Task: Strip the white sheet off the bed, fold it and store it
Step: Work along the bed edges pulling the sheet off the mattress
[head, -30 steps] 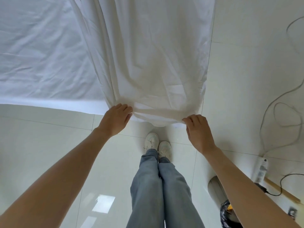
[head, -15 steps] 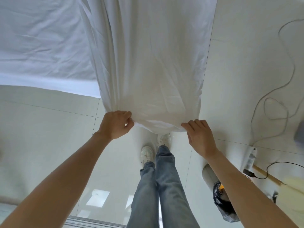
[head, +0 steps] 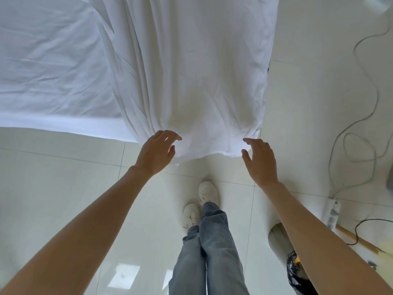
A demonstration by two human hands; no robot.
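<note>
The white sheet (head: pixel 197 77) is hanging in a long gathered band off the near right corner of the bed (head: pixel 49 67), its lower hem dangling just above the floor (head: pixel 53 188) tiles. The left hand (head: pixel 156 153) is hovering at the hem's left corner, where the folds are bunching tightly; its fingers (head: pixel 170 135) are spread apart and relaxed, curling round nothing, though they are lying right against the cloth. The right hand (head: pixel 260 161) is waiting at the hem's right corner, fingers likewise parted, thumb and forefinger forming an open gap just beside the fabric edge.

The bed's near edge is running across to the left, with bare tile opening up in front of it. The person is standing well back from the bed, with jeans (head: pixel 210 248) and pale shoes (head: pixel 200 205) below the hem.

To the right, the floor is getting crowded: a grey cable (head: pixel 361 145) is looping across the tiles, a power strip (head: pixel 332 212) is lying near it, and a bin with a black liner (head: pixel 292 265) is sitting just beside the right forearm.
</note>
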